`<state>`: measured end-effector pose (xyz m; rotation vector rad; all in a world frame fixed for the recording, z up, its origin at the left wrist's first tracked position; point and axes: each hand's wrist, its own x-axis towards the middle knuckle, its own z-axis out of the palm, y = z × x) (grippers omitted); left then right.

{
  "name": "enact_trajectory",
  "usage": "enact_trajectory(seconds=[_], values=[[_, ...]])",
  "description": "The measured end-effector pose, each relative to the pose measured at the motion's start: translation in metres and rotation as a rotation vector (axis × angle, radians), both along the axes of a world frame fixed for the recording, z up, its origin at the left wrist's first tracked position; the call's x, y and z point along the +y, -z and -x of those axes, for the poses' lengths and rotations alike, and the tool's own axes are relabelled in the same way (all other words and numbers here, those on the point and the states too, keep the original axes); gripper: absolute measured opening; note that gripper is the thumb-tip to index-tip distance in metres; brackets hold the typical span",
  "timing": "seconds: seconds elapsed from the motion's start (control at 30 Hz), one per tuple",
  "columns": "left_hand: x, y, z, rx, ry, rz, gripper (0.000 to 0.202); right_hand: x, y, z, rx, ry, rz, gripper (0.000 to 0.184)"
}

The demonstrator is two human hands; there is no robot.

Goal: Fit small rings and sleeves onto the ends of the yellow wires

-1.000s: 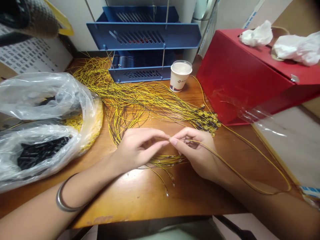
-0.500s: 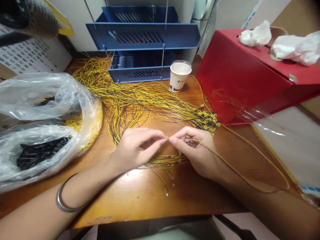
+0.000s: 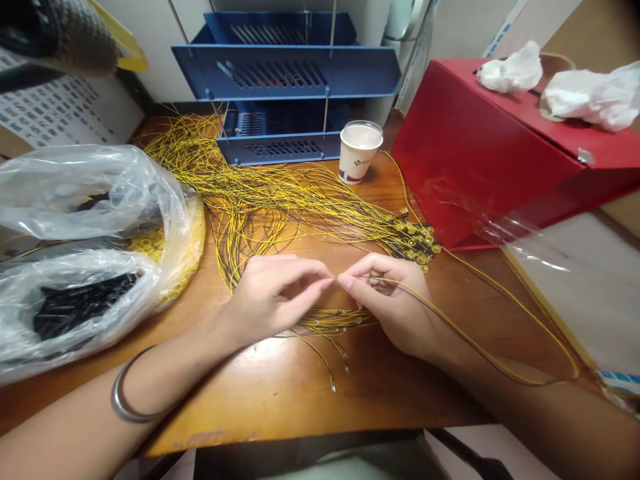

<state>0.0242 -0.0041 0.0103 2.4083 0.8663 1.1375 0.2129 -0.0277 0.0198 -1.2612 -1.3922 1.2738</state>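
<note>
Over the table's middle, my left hand [image 3: 285,290] and my right hand [image 3: 393,297] meet fingertip to fingertip, each in a pinch. Between thumb and forefinger my right hand grips a thin yellow and black wire [image 3: 450,319], which loops out over the right forearm. What my left hand pinches is a tiny piece at the wire's end, mostly hidden by the fingertips. Beneath the hands lies a small bunch of similar wires [image 3: 325,327] with clear tips. Behind them stretches a large bundle of yellow and black wires [image 3: 280,193], its capped ends [image 3: 417,243] gathered at the right.
Plastic bags at the left hold black tubes [image 3: 83,307] and yellow rings [image 3: 183,267]. A blue tray rack [image 3: 295,73] stands at the back, near a paper cup [image 3: 360,153]. A red box [image 3: 480,153] with crumpled tissue [image 3: 513,70] is at the right.
</note>
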Motion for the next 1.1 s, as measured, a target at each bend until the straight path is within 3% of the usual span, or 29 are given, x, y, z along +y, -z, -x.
enact_trajectory(seconds=[1.1], values=[[-0.0002, -0.0004, 0.0011, 0.016, 0.011, -0.037, 0.009, -0.0010, -0.0074, -0.0022, -0.103, 0.018, 0.010, 0.016]])
